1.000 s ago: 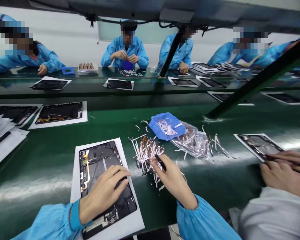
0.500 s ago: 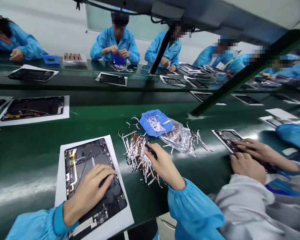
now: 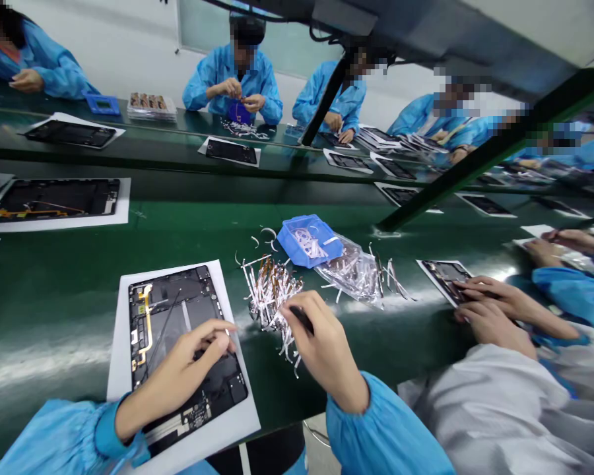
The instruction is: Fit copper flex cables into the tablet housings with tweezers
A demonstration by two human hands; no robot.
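Your left hand [image 3: 193, 353] lay over the open black device [image 3: 173, 316], which sat on a white sheet [image 3: 120, 343] beneath those fingers; they were curled, and I couldn't tell whether they pinched anything. Your right hand [image 3: 324, 336] had its fingers clamped on a black tool [image 3: 303, 320]. The tangled strips [image 3: 272, 293] lay right by those fingertips, between them and the blue tray [image 3: 290, 241]; a clear bag [image 3: 359, 274] lay beyond your right knuckles. A green post [image 3: 455, 178] slanted up farther out, and a co-worker's hands [image 3: 497, 330] worked well to their right.
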